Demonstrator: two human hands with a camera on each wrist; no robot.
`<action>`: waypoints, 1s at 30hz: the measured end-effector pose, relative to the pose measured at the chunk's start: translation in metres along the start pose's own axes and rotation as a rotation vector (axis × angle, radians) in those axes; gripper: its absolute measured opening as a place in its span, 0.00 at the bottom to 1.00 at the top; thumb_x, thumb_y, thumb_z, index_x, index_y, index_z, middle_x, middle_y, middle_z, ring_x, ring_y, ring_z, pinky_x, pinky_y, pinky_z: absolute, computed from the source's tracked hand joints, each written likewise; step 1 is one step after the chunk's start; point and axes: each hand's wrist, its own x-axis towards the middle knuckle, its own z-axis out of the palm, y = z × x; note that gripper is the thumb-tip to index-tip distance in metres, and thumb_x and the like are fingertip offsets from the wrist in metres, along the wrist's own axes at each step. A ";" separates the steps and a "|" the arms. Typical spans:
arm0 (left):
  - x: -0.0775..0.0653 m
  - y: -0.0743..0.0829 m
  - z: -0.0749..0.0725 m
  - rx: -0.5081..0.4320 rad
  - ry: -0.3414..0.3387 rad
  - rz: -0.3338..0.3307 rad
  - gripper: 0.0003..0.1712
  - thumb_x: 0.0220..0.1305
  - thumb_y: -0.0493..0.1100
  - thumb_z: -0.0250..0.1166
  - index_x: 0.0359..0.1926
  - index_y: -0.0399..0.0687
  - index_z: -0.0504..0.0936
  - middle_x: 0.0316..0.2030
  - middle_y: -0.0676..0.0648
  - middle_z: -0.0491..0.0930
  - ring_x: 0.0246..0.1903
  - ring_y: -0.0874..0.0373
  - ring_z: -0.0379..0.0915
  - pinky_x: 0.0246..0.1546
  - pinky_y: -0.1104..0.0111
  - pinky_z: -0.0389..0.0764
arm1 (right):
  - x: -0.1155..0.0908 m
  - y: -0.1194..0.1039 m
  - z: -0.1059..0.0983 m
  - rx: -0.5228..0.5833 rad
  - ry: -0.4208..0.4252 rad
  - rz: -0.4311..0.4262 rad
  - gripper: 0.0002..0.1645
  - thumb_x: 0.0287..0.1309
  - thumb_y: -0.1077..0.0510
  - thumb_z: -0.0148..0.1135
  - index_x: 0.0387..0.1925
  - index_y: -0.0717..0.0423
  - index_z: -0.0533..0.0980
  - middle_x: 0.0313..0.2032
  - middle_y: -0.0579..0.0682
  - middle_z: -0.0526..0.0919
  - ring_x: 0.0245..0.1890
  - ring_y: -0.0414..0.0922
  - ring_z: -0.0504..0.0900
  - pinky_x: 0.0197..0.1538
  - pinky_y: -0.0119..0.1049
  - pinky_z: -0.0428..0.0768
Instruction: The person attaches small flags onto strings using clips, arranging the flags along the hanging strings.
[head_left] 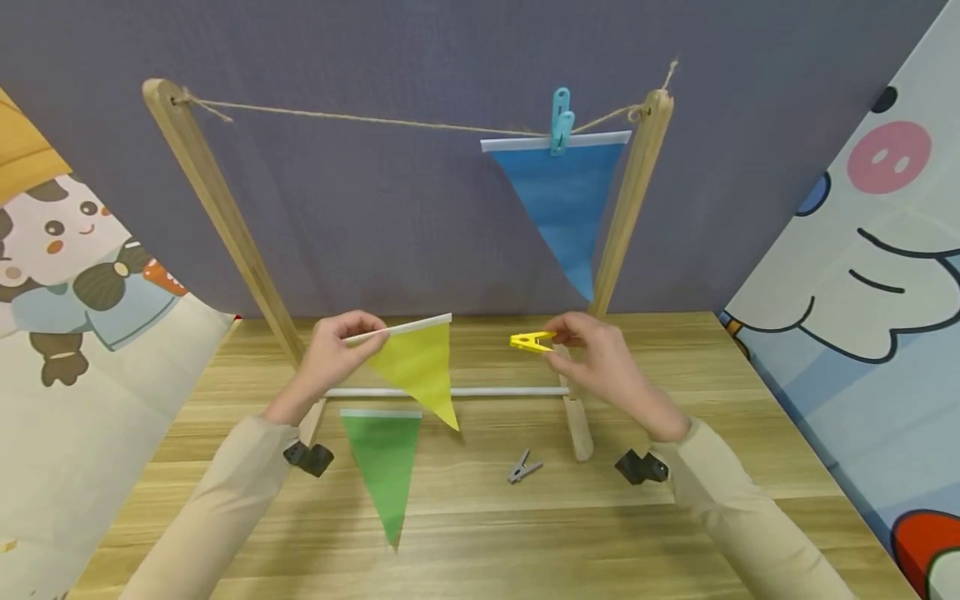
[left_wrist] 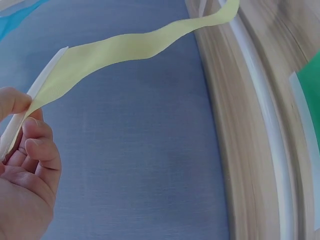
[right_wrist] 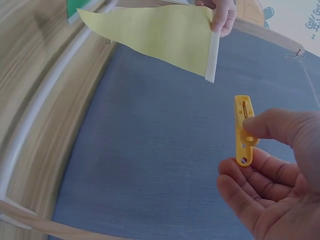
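Above the table (head_left: 525,542), the left hand (head_left: 337,350) pinches the yellow flag (head_left: 420,367) by its white top edge, thumb against the fingers, with the remaining fingers curled and the cloth trailing free. Across from it, the right hand (head_left: 596,358) grips the yellow clip (head_left: 531,342) between thumb and fingertips, its other fingers loosely bent; clip and flag are apart. Nearer the person, the green flag (head_left: 386,458) lies on the table, with the grey clip (head_left: 523,468) to its right. Overhead, the blue clip (head_left: 561,121) holds the blue flag (head_left: 566,196) on the rope (head_left: 360,118).
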 end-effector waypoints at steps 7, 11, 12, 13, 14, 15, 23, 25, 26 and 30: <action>0.002 0.022 -0.003 -0.013 0.017 0.002 0.03 0.59 0.29 0.62 0.31 0.28 0.80 0.29 0.35 0.81 0.31 0.68 0.74 0.42 0.76 0.74 | 0.007 -0.004 -0.006 -0.009 -0.007 -0.004 0.15 0.45 0.73 0.68 0.38 0.68 0.76 0.34 0.58 0.81 0.34 0.51 0.82 0.37 0.39 0.82; 0.005 0.024 -0.004 -0.019 0.035 0.004 0.03 0.58 0.28 0.62 0.31 0.28 0.80 0.28 0.34 0.81 0.30 0.69 0.73 0.38 0.79 0.72 | 0.011 -0.006 -0.008 -0.012 -0.005 -0.008 0.15 0.45 0.72 0.68 0.38 0.68 0.76 0.34 0.58 0.81 0.33 0.51 0.82 0.37 0.40 0.82; 0.005 0.024 -0.005 -0.015 0.039 0.008 0.03 0.58 0.28 0.62 0.31 0.27 0.80 0.28 0.34 0.81 0.30 0.69 0.73 0.39 0.79 0.72 | 0.012 -0.007 -0.008 -0.014 -0.003 -0.010 0.16 0.45 0.72 0.69 0.38 0.68 0.76 0.34 0.58 0.81 0.33 0.51 0.82 0.37 0.39 0.82; 0.006 0.024 -0.005 -0.012 0.041 0.015 0.03 0.58 0.28 0.62 0.31 0.28 0.80 0.28 0.35 0.81 0.30 0.69 0.73 0.39 0.79 0.71 | 0.012 -0.007 -0.008 -0.016 -0.002 -0.014 0.15 0.45 0.72 0.69 0.38 0.68 0.76 0.34 0.59 0.81 0.33 0.51 0.82 0.37 0.39 0.82; 0.008 0.021 -0.005 -0.014 0.046 0.016 0.03 0.58 0.29 0.63 0.31 0.28 0.80 0.28 0.36 0.81 0.30 0.69 0.73 0.38 0.79 0.72 | 0.013 -0.008 -0.009 -0.018 -0.001 -0.017 0.15 0.45 0.72 0.69 0.38 0.68 0.76 0.34 0.59 0.81 0.33 0.51 0.82 0.37 0.39 0.82; 0.009 0.018 -0.005 -0.012 0.050 0.015 0.04 0.58 0.30 0.63 0.31 0.29 0.81 0.28 0.36 0.81 0.30 0.70 0.73 0.38 0.79 0.72 | 0.014 -0.008 -0.009 -0.021 0.001 -0.020 0.16 0.44 0.71 0.69 0.38 0.68 0.76 0.34 0.59 0.81 0.33 0.51 0.82 0.36 0.39 0.82; 0.020 0.002 -0.009 -0.019 0.060 0.009 0.07 0.60 0.37 0.65 0.33 0.35 0.82 0.29 0.45 0.83 0.34 0.67 0.76 0.39 0.77 0.75 | 0.022 -0.011 -0.012 -0.028 0.006 -0.043 0.16 0.44 0.71 0.69 0.38 0.68 0.76 0.34 0.60 0.81 0.33 0.51 0.82 0.37 0.38 0.82; 0.022 0.003 -0.010 -0.025 0.059 0.015 0.08 0.60 0.38 0.65 0.33 0.35 0.82 0.29 0.48 0.83 0.34 0.65 0.76 0.38 0.76 0.75 | 0.023 -0.012 -0.012 -0.027 0.003 -0.034 0.16 0.44 0.72 0.69 0.38 0.69 0.76 0.34 0.60 0.81 0.33 0.51 0.82 0.38 0.38 0.82; 0.022 0.004 -0.010 -0.030 0.059 0.014 0.08 0.60 0.39 0.65 0.33 0.35 0.82 0.28 0.49 0.83 0.34 0.65 0.76 0.38 0.75 0.74 | 0.023 -0.012 -0.013 -0.026 0.002 -0.029 0.16 0.44 0.72 0.69 0.38 0.69 0.76 0.34 0.60 0.80 0.34 0.51 0.82 0.38 0.39 0.82; 0.025 0.008 -0.012 -0.038 0.061 0.011 0.09 0.60 0.40 0.66 0.33 0.36 0.83 0.27 0.53 0.82 0.34 0.64 0.75 0.35 0.74 0.74 | 0.025 -0.014 -0.013 -0.023 -0.006 -0.016 0.16 0.45 0.71 0.69 0.39 0.69 0.76 0.35 0.60 0.81 0.34 0.51 0.82 0.38 0.38 0.82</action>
